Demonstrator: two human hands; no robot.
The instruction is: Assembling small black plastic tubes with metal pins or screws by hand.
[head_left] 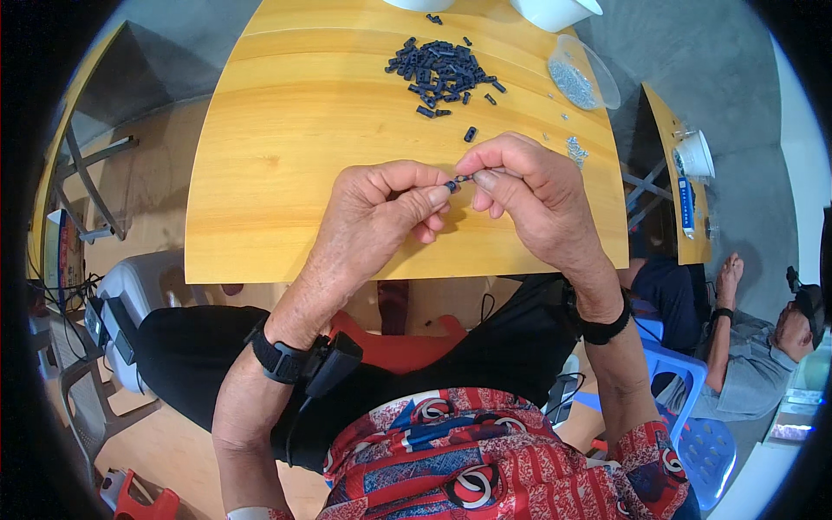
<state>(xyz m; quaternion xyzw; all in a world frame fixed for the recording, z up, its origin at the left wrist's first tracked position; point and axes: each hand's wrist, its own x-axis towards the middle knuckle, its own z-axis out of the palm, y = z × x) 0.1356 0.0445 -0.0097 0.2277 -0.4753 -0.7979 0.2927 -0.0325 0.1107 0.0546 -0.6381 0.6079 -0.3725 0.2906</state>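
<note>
While pinched — black piece (451, 185) crosswise.

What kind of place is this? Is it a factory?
Probably a small assembly workroom: a yellow wooden table holds a heap of small black parts and a clear tub of tiny metal pieces, and another person sits nearby.

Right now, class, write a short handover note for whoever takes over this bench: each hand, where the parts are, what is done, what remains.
Left hand: pinching a small black piece at its fingertips.
Right hand: pinching a small metal screw, its tip meeting the black piece.
Parts: pile of black pieces at the far side of the yellow table; clear dish of screws to its right; a few loose screws near the right hand.
Done: no finished pieces identifiable.
Left: the pile looks untouched.
</note>
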